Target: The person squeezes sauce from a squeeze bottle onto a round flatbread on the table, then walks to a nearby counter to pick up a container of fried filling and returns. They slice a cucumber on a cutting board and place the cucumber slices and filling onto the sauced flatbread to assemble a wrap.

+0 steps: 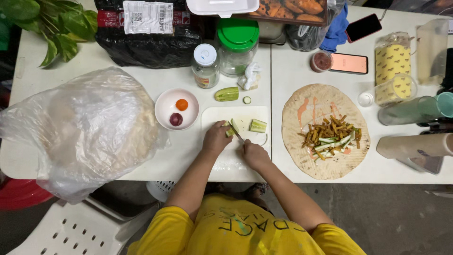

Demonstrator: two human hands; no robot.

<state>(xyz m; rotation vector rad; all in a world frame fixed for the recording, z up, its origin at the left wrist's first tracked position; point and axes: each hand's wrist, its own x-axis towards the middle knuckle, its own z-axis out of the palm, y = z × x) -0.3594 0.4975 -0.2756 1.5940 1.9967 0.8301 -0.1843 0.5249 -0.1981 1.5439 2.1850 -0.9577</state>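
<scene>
My left hand (pixel 216 138) presses a cucumber piece (pixel 231 128) down on the white cutting board (pixel 214 115). My right hand (pixel 255 155) grips a knife (pixel 239 137) whose blade rests against that piece. Another cut cucumber chunk (pixel 258 125) lies on the board to the right. A longer cucumber section (pixel 227 94) and a thin slice (pixel 247 100) lie on the table just behind the board.
Right of the board lies an open flatbread (pixel 325 160) topped with fries, cucumber strips and sauce. A white bowl (pixel 165 111) with two small round vegetables sits left. A plastic bag of flatbreads (pixel 85 127), jars (pixel 237 45), two phones (pixel 349 63) and cups (pixel 415 109) crowd the table.
</scene>
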